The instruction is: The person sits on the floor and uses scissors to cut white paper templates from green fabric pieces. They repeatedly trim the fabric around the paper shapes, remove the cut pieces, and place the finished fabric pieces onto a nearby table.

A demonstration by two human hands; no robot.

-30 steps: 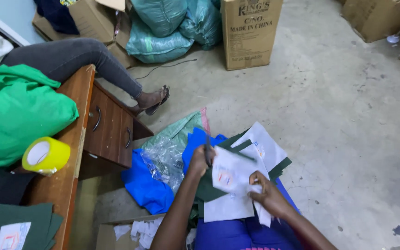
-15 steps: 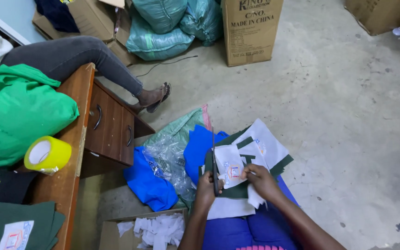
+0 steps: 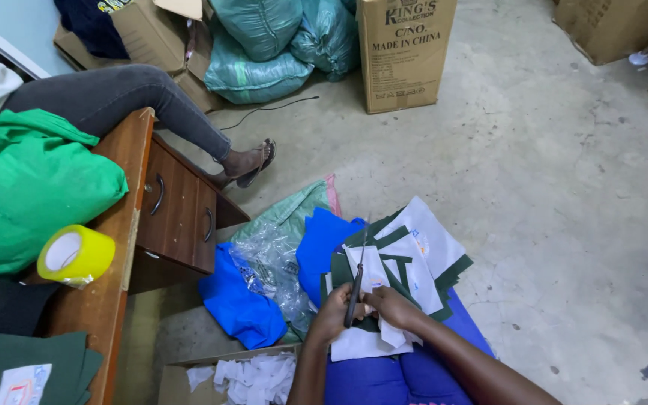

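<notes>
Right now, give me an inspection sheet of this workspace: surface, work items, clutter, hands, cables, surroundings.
Surface: concrete floor, dusty, with small paper scraps.
Work items: scissors over white paper pieces stacked on dark green fabric pieces on the lap.
Clutter: blue cloth, clear plastic bags, open box of white offcuts, yellow tape roll on wooden desk, green garment bundle.
Hands: left hand holds the scissors; right hand grips a paper piece.
Cables: one thin black cable on the floor.
Surroundings: cardboard box, teal sacks, a seated person's leg.
</notes>
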